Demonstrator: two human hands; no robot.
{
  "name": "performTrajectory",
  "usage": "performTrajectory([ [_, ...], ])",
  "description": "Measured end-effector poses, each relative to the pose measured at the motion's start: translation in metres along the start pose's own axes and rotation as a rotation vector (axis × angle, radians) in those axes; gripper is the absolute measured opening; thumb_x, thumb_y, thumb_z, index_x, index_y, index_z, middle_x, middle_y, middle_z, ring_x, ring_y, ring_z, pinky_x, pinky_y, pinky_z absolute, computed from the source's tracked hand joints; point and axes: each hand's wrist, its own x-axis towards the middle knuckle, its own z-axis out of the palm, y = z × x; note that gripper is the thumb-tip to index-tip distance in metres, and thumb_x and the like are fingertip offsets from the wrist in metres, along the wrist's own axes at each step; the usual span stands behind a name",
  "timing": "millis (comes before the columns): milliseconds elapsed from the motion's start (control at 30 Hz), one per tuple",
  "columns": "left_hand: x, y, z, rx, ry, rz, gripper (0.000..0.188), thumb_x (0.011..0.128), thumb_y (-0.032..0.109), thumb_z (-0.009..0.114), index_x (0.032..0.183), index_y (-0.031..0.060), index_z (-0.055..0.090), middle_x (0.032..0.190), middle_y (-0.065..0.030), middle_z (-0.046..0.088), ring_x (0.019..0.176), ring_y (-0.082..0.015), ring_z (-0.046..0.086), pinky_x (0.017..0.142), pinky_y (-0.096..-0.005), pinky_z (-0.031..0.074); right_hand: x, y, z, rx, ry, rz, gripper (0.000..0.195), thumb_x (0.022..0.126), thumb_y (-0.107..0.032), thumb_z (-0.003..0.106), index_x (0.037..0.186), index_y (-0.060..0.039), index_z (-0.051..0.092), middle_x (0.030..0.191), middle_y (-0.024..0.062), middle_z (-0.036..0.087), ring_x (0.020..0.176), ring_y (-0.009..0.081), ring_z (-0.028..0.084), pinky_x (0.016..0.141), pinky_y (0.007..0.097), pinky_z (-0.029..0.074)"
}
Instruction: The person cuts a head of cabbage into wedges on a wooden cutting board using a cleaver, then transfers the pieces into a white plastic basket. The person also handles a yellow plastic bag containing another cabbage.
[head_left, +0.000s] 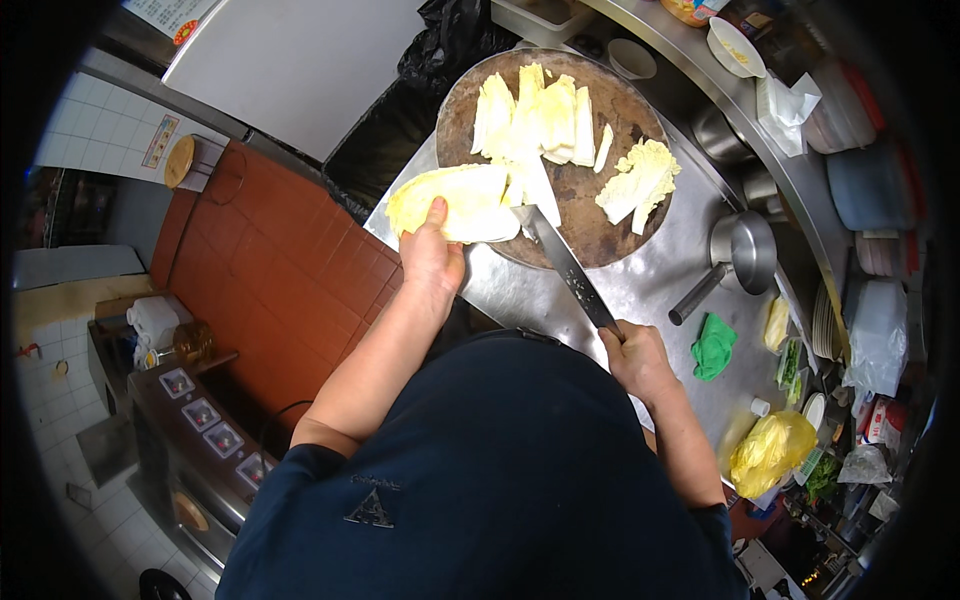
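My left hand (433, 251) holds a large piece of napa cabbage (450, 202) at the left edge of a round wooden chopping block (592, 232), the thumb on top. My right hand (637, 360) is closed on the handle of a kitchen knife (570, 270). Its blade points up and left, the tip close to the right end of the held cabbage. Cut cabbage strips (536, 112) lie in a group at the block's far side. Looser cabbage leaves (641, 184) rest at the block's right.
A steel saucepan (742, 251), a green cloth (713, 346) and a yellow plastic bag (772, 454) stand or lie on the steel table (637, 281) to the right. A black bin liner (382, 142) is beyond the block's left side. A steel shelf edge (795, 172) curves along the right.
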Motion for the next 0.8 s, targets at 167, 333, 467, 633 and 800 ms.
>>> performTrajectory([
  [167, -0.003, -0.002, -0.003, -0.026, 0.008, -0.009, 0.046, 0.102, 0.003, 0.063, 0.145, 0.0013, 0.048, 0.141, -0.0164, 0.062, 0.127, -0.0334, 0.064, 0.105, -0.0493, 0.056, 0.001, -0.002, 0.005, 0.003, -0.031, 0.03, 0.025, 0.099, -0.021, 0.064, 0.086, -0.001, 0.071, 0.073, 0.0265, 0.065, 0.071, 0.0476, 0.065, 0.069, 0.0509, 0.053],
  [333, 0.001, -0.004, -0.008, -0.019, -0.022, 0.003, 0.047, 0.101, 0.001, 0.064, 0.146, 0.0011, 0.048, 0.141, -0.0163, 0.061, 0.126, -0.033, 0.064, 0.105, -0.0489, 0.056, 0.011, -0.004, 0.009, 0.002, -0.054, 0.048, 0.027, 0.098, -0.022, 0.063, 0.086, 0.0003, 0.071, 0.077, 0.0282, 0.067, 0.076, 0.0482, 0.066, 0.073, 0.0519, 0.053],
  [467, 0.002, -0.005, -0.01, 0.019, -0.012, 0.015, 0.047, 0.101, 0.002, 0.064, 0.145, 0.0007, 0.047, 0.142, -0.016, 0.061, 0.126, -0.0326, 0.064, 0.105, -0.0479, 0.056, 0.017, 0.0, 0.01, -0.025, 0.002, -0.033, 0.026, 0.098, -0.02, 0.067, 0.086, 0.0028, 0.071, 0.073, 0.0297, 0.063, 0.068, 0.0475, 0.065, 0.063, 0.0487, 0.051],
  [633, -0.004, -0.003, -0.005, 0.082, -0.003, 0.029, 0.045, 0.103, 0.003, 0.062, 0.145, 0.0007, 0.047, 0.142, -0.0146, 0.061, 0.127, -0.0312, 0.063, 0.106, -0.0463, 0.055, 0.022, 0.001, 0.009, -0.039, -0.011, -0.071, 0.027, 0.098, -0.019, 0.066, 0.087, 0.0048, 0.07, 0.067, 0.0275, 0.063, 0.061, 0.0424, 0.066, 0.062, 0.0484, 0.051],
  [800, -0.009, -0.002, -0.002, 0.127, -0.033, 0.073, 0.045, 0.102, 0.004, 0.064, 0.144, -0.0004, 0.049, 0.141, -0.013, 0.061, 0.127, -0.0284, 0.062, 0.108, -0.0422, 0.053, 0.025, -0.043, -0.035, 0.142, -0.35, 0.328, 0.032, 0.102, -0.023, 0.061, 0.105, 0.0076, 0.073, 0.057, 0.0104, 0.054, 0.04, 0.0226, 0.053, 0.04, 0.0421, 0.042],
])
